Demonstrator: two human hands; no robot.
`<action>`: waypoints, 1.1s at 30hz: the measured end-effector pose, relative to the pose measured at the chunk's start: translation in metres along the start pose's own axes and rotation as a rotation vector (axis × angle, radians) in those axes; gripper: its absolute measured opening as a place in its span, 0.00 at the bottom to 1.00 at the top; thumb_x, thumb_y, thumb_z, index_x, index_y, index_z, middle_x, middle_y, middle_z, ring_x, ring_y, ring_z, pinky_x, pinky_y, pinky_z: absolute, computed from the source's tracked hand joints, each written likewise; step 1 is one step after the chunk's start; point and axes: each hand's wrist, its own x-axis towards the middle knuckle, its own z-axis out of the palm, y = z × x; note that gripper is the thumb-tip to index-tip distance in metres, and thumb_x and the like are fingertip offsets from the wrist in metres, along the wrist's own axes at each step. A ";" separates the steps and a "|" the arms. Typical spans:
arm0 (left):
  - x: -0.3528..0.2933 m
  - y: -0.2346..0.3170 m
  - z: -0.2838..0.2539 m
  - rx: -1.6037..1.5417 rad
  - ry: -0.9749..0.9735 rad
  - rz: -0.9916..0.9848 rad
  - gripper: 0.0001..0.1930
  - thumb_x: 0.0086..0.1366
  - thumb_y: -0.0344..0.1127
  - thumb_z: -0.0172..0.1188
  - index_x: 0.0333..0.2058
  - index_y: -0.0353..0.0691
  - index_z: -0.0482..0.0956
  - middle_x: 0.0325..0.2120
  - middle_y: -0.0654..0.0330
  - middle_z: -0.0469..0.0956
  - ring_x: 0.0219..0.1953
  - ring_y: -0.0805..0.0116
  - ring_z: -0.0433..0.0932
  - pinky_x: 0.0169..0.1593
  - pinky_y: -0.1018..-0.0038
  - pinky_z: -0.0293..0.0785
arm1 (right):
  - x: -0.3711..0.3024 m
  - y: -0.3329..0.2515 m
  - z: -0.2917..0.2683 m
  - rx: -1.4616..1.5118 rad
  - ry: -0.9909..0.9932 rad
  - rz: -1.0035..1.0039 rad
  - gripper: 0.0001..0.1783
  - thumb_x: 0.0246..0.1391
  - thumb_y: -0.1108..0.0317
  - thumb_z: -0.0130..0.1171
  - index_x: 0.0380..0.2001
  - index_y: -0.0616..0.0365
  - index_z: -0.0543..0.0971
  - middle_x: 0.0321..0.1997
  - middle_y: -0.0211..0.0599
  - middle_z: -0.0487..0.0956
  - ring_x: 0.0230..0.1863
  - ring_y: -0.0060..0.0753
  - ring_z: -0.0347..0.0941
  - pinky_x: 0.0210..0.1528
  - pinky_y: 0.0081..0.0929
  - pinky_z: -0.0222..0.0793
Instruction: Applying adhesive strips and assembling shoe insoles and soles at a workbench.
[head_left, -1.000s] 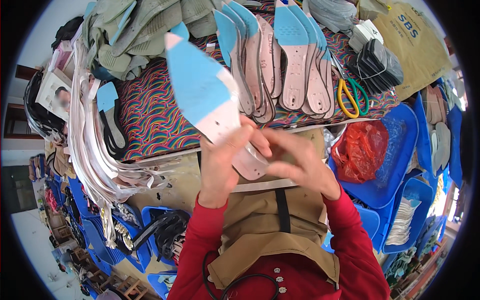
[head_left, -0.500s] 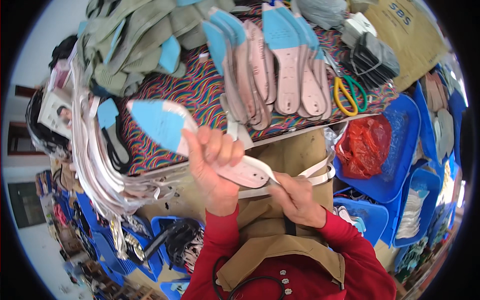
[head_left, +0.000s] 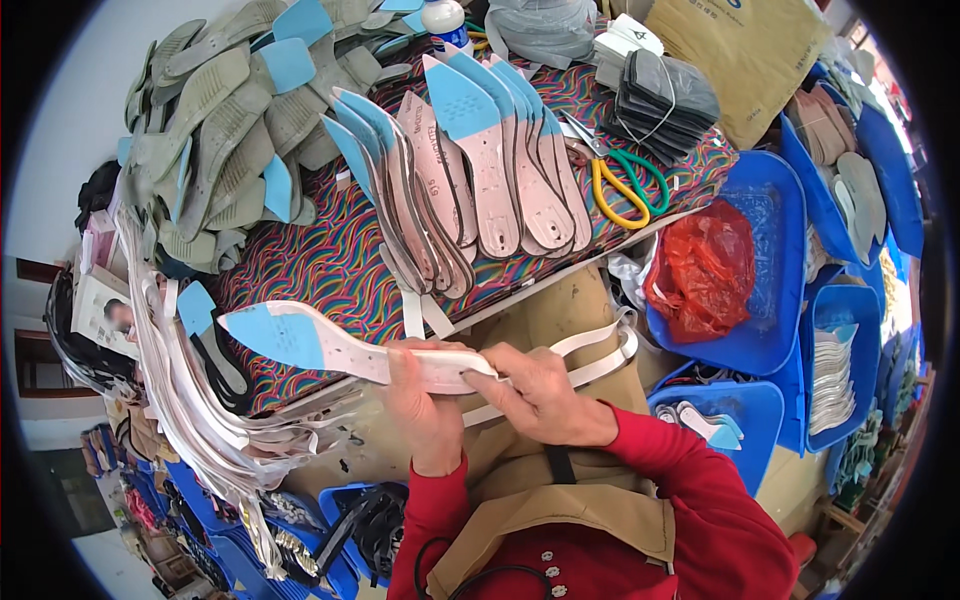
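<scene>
A: While both hands had hold of it, how did the pink-and-blue shoe insole (head_left: 352, 358) lie?

B: Held up before the bench's near edge, heel over the lap. Long axis ran nearly crosswise: blue toe out to the left and slightly away, heel to the right.

A: Which hand was nearer?

B: Left hand (head_left: 428, 410) nearer the middle, closed around the heel half. Right hand (head_left: 548, 398) at the heel end, thumb and fingers pinching its edge. Could not tell whether the white strip (head_left: 590, 336) was caught in that pinch; it looped rightward from behind the hand, over brown cloth.

A: Surface?

B: Wavy multicoloured cloth (head_left: 300, 262) on the bench. Similar insoles (head_left: 492, 190) stood in overlapping rows, toes away; scissors (head_left: 599, 190) with yellow and green handles just right of them. Heap of grey-green sole pieces (head_left: 215, 125) at far left.

A: Room?

B: Blue tub (head_left: 776, 250) right of the bench, crumpled red plastic bag (head_left: 706, 270) inside. Hank of pale strips (head_left: 150, 325) hung at the left.
</scene>
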 end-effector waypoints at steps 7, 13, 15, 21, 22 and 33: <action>-0.021 0.062 0.003 0.714 -0.427 -0.251 0.21 0.59 0.37 0.67 0.47 0.34 0.74 0.38 0.50 0.82 0.40 0.55 0.80 0.51 0.65 0.73 | 0.034 -0.011 -0.063 -0.169 -0.119 0.057 0.06 0.54 0.75 0.57 0.36 0.63 0.76 0.20 0.35 0.72 0.14 0.31 0.62 0.19 0.28 0.59; 0.030 0.083 0.015 1.476 -0.592 0.787 0.17 0.54 0.38 0.69 0.40 0.35 0.82 0.28 0.56 0.81 0.27 0.63 0.78 0.37 0.75 0.74 | 0.046 -0.020 -0.063 -0.298 -0.443 -0.144 0.06 0.55 0.72 0.58 0.35 0.63 0.76 0.20 0.36 0.72 0.15 0.28 0.63 0.19 0.28 0.58; 0.037 0.088 0.013 1.542 -0.833 0.196 0.15 0.56 0.39 0.68 0.38 0.34 0.81 0.25 0.54 0.80 0.24 0.60 0.76 0.33 0.71 0.71 | 0.049 -0.021 -0.061 -0.247 -0.541 -0.133 0.07 0.54 0.74 0.59 0.37 0.63 0.78 0.21 0.33 0.73 0.16 0.24 0.62 0.20 0.24 0.57; 0.034 0.097 0.000 1.557 -0.979 -0.265 0.13 0.61 0.40 0.64 0.32 0.34 0.80 0.19 0.52 0.76 0.19 0.56 0.70 0.26 0.65 0.64 | 0.061 -0.018 -0.083 0.280 -0.663 0.410 0.10 0.50 0.77 0.61 0.38 0.63 0.80 0.21 0.28 0.74 0.18 0.18 0.62 0.21 0.16 0.57; 0.031 0.097 -0.002 1.575 -0.949 -0.205 0.13 0.61 0.40 0.63 0.32 0.34 0.80 0.18 0.52 0.75 0.18 0.56 0.69 0.26 0.64 0.63 | 0.062 -0.019 -0.088 0.428 -0.654 0.558 0.10 0.49 0.78 0.61 0.38 0.63 0.80 0.21 0.28 0.74 0.18 0.17 0.63 0.21 0.15 0.57; 0.012 0.089 -0.006 1.370 -0.794 -0.279 0.10 0.61 0.35 0.65 0.35 0.32 0.82 0.17 0.60 0.75 0.17 0.69 0.62 0.24 0.72 0.61 | 0.057 -0.025 -0.111 0.437 -0.390 0.687 0.09 0.44 0.82 0.64 0.33 0.64 0.80 0.22 0.30 0.76 0.20 0.14 0.64 0.23 0.08 0.57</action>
